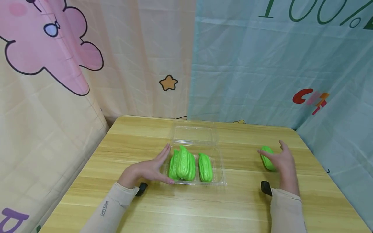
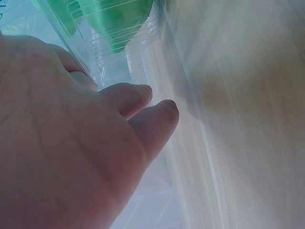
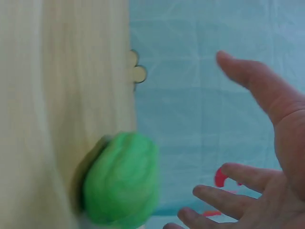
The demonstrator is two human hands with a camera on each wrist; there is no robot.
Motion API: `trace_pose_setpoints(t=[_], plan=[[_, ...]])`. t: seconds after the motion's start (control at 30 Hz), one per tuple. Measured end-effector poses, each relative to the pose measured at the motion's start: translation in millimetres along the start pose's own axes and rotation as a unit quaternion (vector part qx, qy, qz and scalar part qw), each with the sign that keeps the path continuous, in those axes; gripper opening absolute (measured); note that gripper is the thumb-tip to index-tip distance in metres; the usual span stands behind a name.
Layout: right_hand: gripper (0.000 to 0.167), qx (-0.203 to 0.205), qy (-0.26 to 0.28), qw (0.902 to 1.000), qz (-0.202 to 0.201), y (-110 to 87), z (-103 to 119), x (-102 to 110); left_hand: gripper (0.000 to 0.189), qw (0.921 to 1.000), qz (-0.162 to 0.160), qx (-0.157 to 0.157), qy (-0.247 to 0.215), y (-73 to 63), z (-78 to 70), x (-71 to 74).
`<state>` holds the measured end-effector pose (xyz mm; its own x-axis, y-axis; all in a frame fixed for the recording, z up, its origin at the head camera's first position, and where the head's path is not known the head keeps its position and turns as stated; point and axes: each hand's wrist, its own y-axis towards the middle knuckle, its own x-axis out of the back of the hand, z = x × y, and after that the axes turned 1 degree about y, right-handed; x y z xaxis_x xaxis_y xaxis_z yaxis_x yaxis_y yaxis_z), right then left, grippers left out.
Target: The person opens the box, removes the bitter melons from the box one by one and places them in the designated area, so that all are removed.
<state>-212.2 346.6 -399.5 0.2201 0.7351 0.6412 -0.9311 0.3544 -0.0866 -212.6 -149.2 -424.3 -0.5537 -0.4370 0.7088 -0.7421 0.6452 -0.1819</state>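
Note:
A clear plastic clamshell box (image 1: 218,174) lies on the table with its lid raised toward the back. Inside it, several bright green ridged vegetables like toy bitter melons (image 1: 183,163) are bunched on the left, and a single one (image 1: 205,167) sits to the right. My left hand (image 1: 148,169) rests against the box's left side, fingers and thumb spread along it. On the right of the table lies another green bitter melon (image 1: 268,158). Over it hovers my right hand (image 1: 284,161), thumb and fingers spread apart, holding nothing; the right wrist view shows the melon (image 3: 123,181) apart from the fingers.
The wooden table (image 1: 227,207) ends at the back against a printed curtain (image 1: 250,71). More curtain hangs at the left and right sides. A black strap end (image 1: 141,189) shows at my left wrist and another (image 1: 266,188) at my right wrist.

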Motion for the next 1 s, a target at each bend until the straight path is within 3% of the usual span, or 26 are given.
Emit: trace_pose_setpoints(t=[0.13,0.43,0.77,1.0], plan=[[0.12,0.025,0.037,0.9988,-0.02,-8.0,14,4,0.139,1.0,0.0,0.0,0.0,0.5,0.4,-0.2],[0.117,0.075,0.048,0.9959,-0.016,-22.2,39,4,0.139,1.0,0.001,-0.003,-0.008,1.0,0.9,-0.7],[0.115,0.141,0.066,0.9848,0.077,-38.7,65,-3,0.138,0.9999,0.001,-0.012,-0.001,5.0,0.5,2.0],[0.107,0.189,0.106,0.9652,0.146,-44.7,74,-12,0.139,0.9999,-0.001,-0.006,-0.009,2.2,1.0,0.8]])
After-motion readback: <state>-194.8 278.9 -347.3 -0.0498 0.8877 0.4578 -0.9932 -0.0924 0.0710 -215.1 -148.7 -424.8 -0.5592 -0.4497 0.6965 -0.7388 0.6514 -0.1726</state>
